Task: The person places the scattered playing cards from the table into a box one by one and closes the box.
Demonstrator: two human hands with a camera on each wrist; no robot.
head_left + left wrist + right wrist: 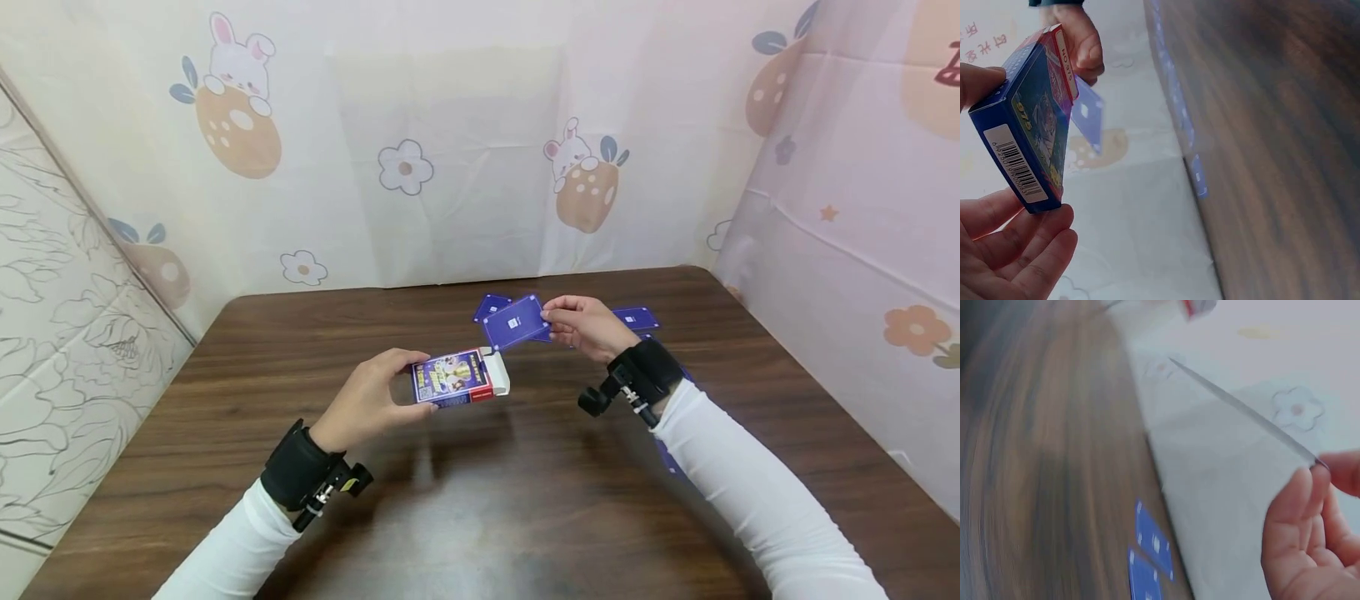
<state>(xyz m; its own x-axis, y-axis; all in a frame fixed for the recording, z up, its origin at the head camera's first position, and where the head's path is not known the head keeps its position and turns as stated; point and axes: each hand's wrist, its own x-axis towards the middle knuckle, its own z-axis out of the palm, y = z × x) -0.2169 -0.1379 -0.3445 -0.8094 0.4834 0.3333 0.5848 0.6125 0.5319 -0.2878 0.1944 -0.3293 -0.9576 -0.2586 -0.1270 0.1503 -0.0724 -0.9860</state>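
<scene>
My left hand (372, 390) holds a small blue and red card box (452, 377) between thumb and fingers above the table. Its white flap (496, 372) stands open on the right. In the left wrist view, a barcode shows on the end of the box (1035, 125). My right hand (587, 327) pinches one purple-blue card (514, 323) by its right edge, its lower left corner close to the flap. That card (1244, 411) appears nearly edge-on in the right wrist view, between thumb and fingertips (1300, 494). How many cards are inside the box is hidden.
Several blue cards lie on the brown wooden table (450, 517), some behind the held card (491, 306), others right of my hand (636, 317) and partly under my right forearm (670, 458). A patterned cloth (450, 225) hangs along the table's far edge.
</scene>
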